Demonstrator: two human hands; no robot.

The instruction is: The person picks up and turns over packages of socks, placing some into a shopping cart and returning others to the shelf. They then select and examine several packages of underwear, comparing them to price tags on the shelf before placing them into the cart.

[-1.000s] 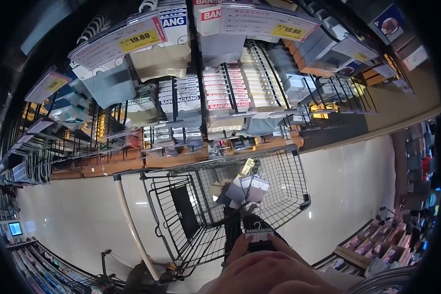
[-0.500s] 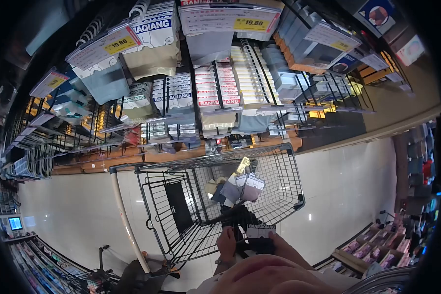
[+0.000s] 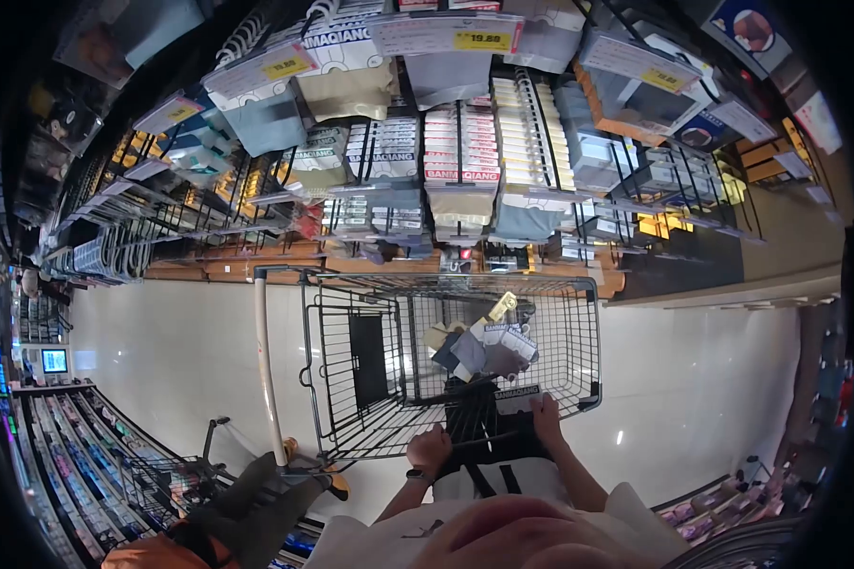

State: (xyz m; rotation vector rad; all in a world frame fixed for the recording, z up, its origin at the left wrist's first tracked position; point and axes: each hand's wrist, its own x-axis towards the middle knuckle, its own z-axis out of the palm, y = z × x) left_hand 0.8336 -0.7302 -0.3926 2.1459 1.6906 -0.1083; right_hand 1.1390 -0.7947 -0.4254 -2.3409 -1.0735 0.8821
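Note:
My right hand (image 3: pixel 547 422) grips a garment pack (image 3: pixel 517 400) with a pale card printed BANMAQIANG, over the near side of a black wire shopping cart (image 3: pixel 579 353). My left hand (image 3: pixel 431 449), with a dark band at the wrist, is closed close to the cart's near rim; I cannot tell what is in its fingers. Inside the basket lies a small heap of similar packs (image 3: pixel 489 349) in grey, beige and dark blue. A shiny gold package (image 3: pixel 504 305) sits at the top of that heap.
Beyond the cart, shelf racks (image 3: pixel 455 152) hold hanging garment packs under 19.80 price tags (image 3: pixel 484 40). The cart's pale handle (image 3: pixel 268 370) is on the left. A person in dark trousers (image 3: pixel 256 507) stands at lower left, near stocked shelves (image 3: pixel 57 455).
My right hand has brought the pack forward to the cart's near side. My left hand has moved apart from it, slightly left. More of the person at lower left shows.

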